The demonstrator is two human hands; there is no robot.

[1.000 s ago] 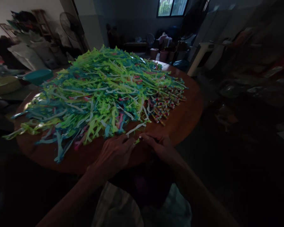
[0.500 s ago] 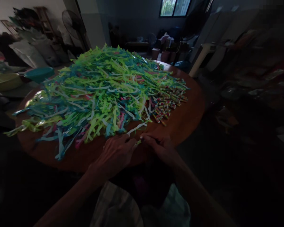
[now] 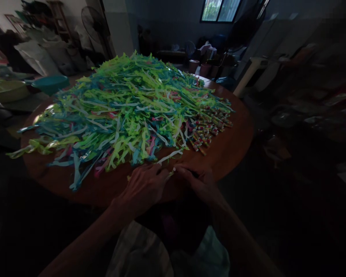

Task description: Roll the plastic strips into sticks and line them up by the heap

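Note:
At the near edge of a round brown table (image 3: 233, 142), my left hand (image 3: 147, 182) is closed, its fingers pinching a small yellow-green plastic strip (image 3: 170, 174). My right hand (image 3: 197, 180) pinches the other end, where a small white tip (image 3: 174, 169) shows at the fingertips. Most of the strip is hidden by the fingers. Just beyond my hands lies a pale strip (image 3: 170, 156). Behind it rises a big heap of plastic strips (image 3: 127, 100), mostly green, yellow and blue with some pink.
A bundle of short sticks with red, white and yellow bands (image 3: 207, 130) lies at the heap's right side. To the left stand a teal basin (image 3: 50, 84) and a yellow basin (image 3: 7, 91). A standing fan (image 3: 92, 23) and white sacks (image 3: 36, 55) are behind.
The view has shifted slightly, so the scene sits a little further right. Both hands stay together at the table edge, still on the small strip, with only slight finger movement.

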